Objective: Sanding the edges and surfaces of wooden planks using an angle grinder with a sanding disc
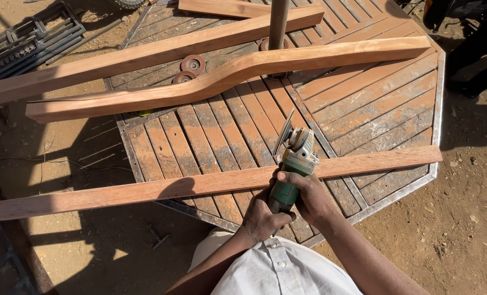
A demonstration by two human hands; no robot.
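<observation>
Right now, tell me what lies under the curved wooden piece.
The curved wooden piece rests on the slatted octagonal table. Two round discs lie partly beneath its far edge. Whatever sits directly under it is covered.

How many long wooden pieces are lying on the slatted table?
4: a straight plank nearest the person, under the angle grinder; a curved piece mid-table; a straight plank behind it; another at the far edge, partly cropped. More may lie out of frame.

An outdoor woodworking yard: sawn planks (210, 184) on a slatted table (364, 109) over bare dirt ground (462, 218)
</observation>
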